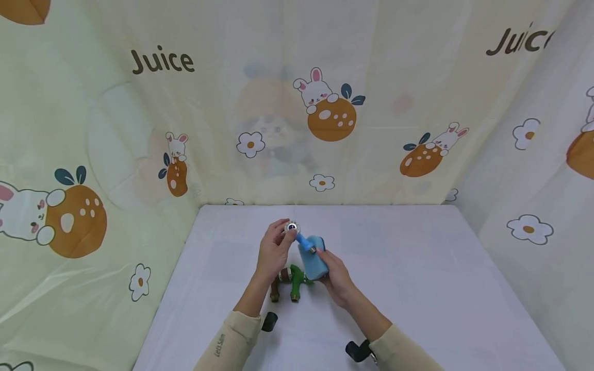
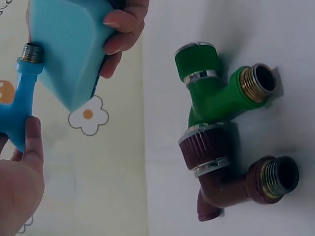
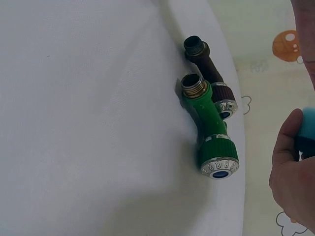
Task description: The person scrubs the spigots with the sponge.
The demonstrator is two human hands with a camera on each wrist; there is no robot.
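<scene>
My left hand (image 1: pixel 273 253) grips a light blue plastic tap (image 2: pixel 20 105) by its knob end, with the silver, dark-centred knob face turned up. The tap's threaded metal end points toward a light blue sponge (image 2: pixel 69 46) with a dark backing. My right hand (image 1: pixel 341 282) holds that sponge, fingers curled over its edge. Whether the thread touches the sponge, I cannot tell. Below the hands, a green tap (image 2: pixel 214 96) and a brown tap (image 2: pixel 219 167) lie side by side on the table, their brass threaded ends facing my body.
The table (image 1: pixel 417 268) has a white cover. A patterned curtain (image 1: pixel 278 170) with bunnies and oranges hangs behind and on both sides. Black pieces (image 1: pixel 358 352) of the wrist gear stick out beneath the sleeves.
</scene>
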